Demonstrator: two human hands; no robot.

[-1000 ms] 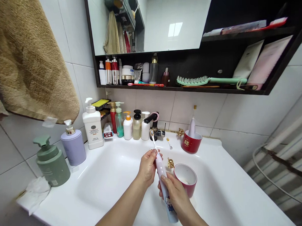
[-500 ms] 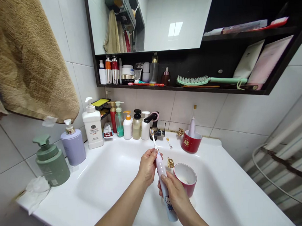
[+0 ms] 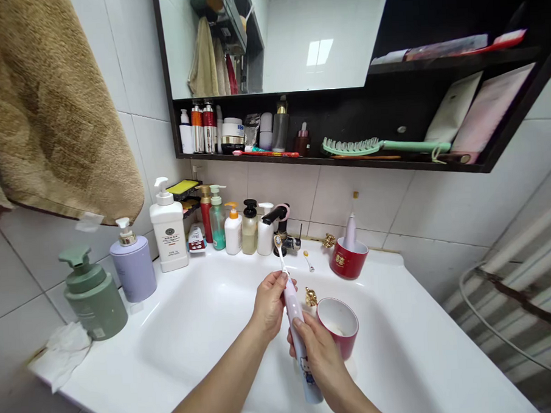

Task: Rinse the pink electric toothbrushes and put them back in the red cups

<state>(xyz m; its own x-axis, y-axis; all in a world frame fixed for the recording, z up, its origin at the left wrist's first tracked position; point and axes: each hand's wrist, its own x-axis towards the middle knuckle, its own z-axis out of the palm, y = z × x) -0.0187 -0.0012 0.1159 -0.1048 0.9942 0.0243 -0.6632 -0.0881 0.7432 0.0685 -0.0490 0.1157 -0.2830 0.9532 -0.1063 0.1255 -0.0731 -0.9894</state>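
Over the white sink (image 3: 194, 332) I hold an electric toothbrush (image 3: 292, 306) with a pink-to-blue handle and a cartoon figure near its base. Its head points up and away from me. The fingers of my left hand (image 3: 269, 301) pinch it where the brush head meets the handle. Lower down, my right hand (image 3: 322, 356) is wrapped round the handle. Just right of the handle, in the basin, stands a red cup (image 3: 348, 343) with a white inside, partly behind my right hand. A gold ornament-like piece (image 3: 311, 297) shows beside that cup.
A second red cup (image 3: 344, 264) with another electric toothbrush (image 3: 350, 233) stands on the back right ledge. A small loose brush head (image 3: 309, 261) lies near the black faucet (image 3: 280, 224). Several pump bottles (image 3: 233, 231) line the back and left edges. The dark cabinet (image 3: 367, 117) overhangs the sink.
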